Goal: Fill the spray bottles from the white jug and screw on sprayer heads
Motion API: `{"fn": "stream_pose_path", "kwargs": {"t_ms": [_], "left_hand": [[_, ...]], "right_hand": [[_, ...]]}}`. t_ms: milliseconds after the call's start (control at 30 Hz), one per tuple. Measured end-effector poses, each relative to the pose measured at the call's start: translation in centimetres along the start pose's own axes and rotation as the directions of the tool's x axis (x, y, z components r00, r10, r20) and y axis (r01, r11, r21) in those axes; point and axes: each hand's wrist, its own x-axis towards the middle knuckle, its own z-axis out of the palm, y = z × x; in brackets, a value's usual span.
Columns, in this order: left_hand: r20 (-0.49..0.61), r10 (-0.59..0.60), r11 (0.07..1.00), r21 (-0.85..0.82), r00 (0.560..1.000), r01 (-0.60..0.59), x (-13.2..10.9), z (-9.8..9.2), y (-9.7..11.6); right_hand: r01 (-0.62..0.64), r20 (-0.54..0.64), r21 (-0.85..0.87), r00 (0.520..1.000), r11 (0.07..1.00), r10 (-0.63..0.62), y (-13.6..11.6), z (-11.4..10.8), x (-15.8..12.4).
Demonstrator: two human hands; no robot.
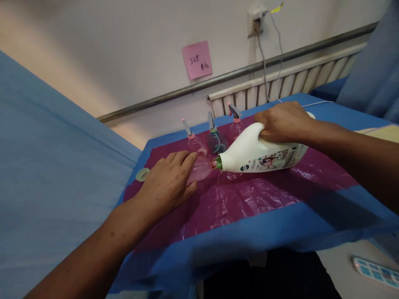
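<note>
A white plastic detergent jug [264,155] with a green neck is gripped by its handle in the right hand [283,122], whose fingers are closed round it. The jug is tipped almost flat, and its spout is met by the mouth of a clear pinkish plastic bottle [201,169]. A printed picture label is carried on the jug's side, but its writing is too small to be read. The bottle is clasped by the left hand [170,180], with the fingers curled over its rounded body. Just left of that hand a pale green ring [142,174] is seen. Beyond both hands three clear trigger spray bottles [215,139] are stood in a row. Everything is borne on a glossy, wrinkled magenta plastic sheet [249,199] spread over blue cloth [280,232] on the counter. Open sheet is left on the near side of the hands, up to the counter's edge. On the wall beyond, a pink sticky note [197,59] is marked by hand with "32" and characters that cannot be made out.
</note>
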Motion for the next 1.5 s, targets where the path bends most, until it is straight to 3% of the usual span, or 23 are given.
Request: {"fn": "stream_pose_path", "kwargs": {"t_ms": [1500], "left_hand": [[0.042, 0.071, 0.996, 0.043, 0.997, -0.073, 1.2, -0.8, -0.5]], "right_hand": [[0.013, 0.01, -0.004, 1.0, 1.0, -0.013, 0.1, 0.1, 0.4]]}}
